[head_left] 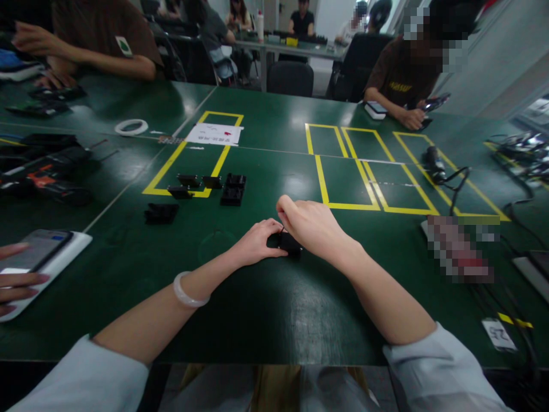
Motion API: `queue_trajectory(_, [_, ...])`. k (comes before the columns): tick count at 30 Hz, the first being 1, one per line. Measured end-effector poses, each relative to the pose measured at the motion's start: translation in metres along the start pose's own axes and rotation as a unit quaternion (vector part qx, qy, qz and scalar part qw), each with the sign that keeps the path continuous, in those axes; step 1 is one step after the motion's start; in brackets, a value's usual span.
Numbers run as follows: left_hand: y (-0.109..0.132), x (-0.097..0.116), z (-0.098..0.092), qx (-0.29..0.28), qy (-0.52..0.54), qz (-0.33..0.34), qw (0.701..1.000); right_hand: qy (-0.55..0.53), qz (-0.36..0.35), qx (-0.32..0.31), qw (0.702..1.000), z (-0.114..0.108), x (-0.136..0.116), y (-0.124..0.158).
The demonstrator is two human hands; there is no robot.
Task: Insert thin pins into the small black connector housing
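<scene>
On the green table, a small black block-like part (290,244) sits between my two hands. My left hand (258,243) grips its left side, thumb and fingers closed on it; a white bangle (189,290) circles that wrist. Over the block, my right hand (312,225) is curled in a pinch. A thin dark tip shows just below its fingers, but what they hold is hidden. Further left lie several similar black parts: a larger one (234,189), upright pieces (189,181) beside it, and a separate piece (160,213) closer to me.
Yellow tape outlines (354,207) mark the green table (257,320). A white paper sign (217,134) and a tape roll (131,127) lie beyond the parts. At left, another person's hand touches a phone (36,252). Cables (461,183) run along the right; other people sit across.
</scene>
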State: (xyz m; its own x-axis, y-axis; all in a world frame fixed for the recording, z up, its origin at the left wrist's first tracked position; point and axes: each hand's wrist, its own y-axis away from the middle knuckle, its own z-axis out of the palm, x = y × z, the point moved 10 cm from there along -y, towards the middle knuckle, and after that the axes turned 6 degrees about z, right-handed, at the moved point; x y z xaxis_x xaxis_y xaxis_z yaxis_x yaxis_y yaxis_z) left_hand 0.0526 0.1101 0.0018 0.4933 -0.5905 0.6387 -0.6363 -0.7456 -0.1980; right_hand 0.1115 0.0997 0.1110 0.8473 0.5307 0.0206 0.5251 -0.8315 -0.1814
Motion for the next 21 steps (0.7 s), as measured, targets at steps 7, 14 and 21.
queue_trajectory(7, [0.0006, -0.0019, 0.0001, 0.002, -0.002, -0.011, 1.000, -0.004, -0.008, 0.010, 1.000, -0.0034, -0.0022, 0.0009])
queue_trajectory(14, [-0.0001, -0.0001, 0.0024, -0.009, -0.006, 0.002, 1.000, 0.000, -0.015, 0.016, 1.000, -0.0021, -0.0020, -0.0001])
queue_trajectory(21, [0.0006, -0.0024, 0.0013, -0.003, -0.008, -0.007, 1.000, 0.004, -0.013, 0.016, 1.000, -0.0034, -0.0034, 0.0007])
